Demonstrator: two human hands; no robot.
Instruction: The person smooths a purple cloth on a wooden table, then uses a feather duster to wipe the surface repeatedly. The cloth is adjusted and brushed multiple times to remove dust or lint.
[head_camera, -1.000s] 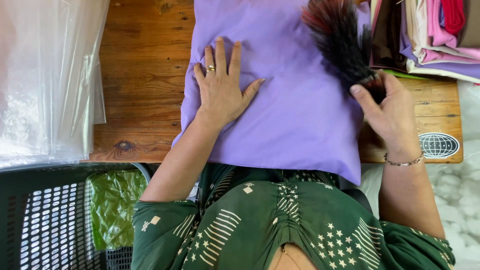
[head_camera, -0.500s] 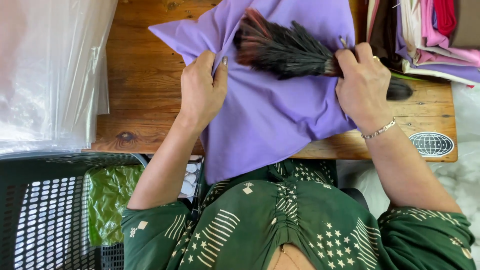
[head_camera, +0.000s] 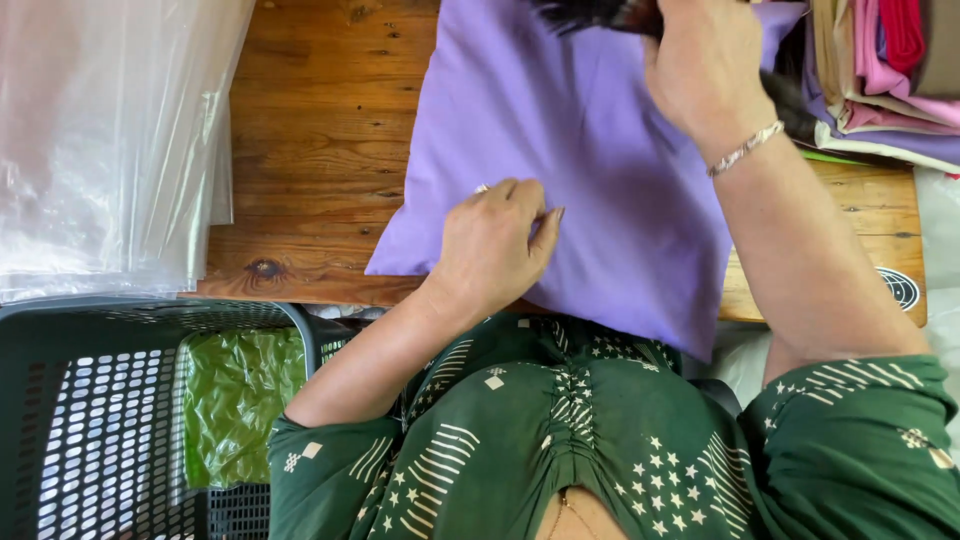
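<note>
Brushing a purple fabric piece on the wooden table.
Left hand pinches the fabric's near edge; right hand grips a dark feather brush at its far edge; next sweep needs cloth taut.

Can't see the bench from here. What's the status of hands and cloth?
Left hand pinching purple cloth near its front edge. Right hand gripping dark feather duster at cloth's far end. Folded fabric stack close right of duster.

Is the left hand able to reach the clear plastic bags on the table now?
Probably yes. The left hand rests on the purple cloth, and only bare wooden table lies between it and the clear plastic bags.
</note>
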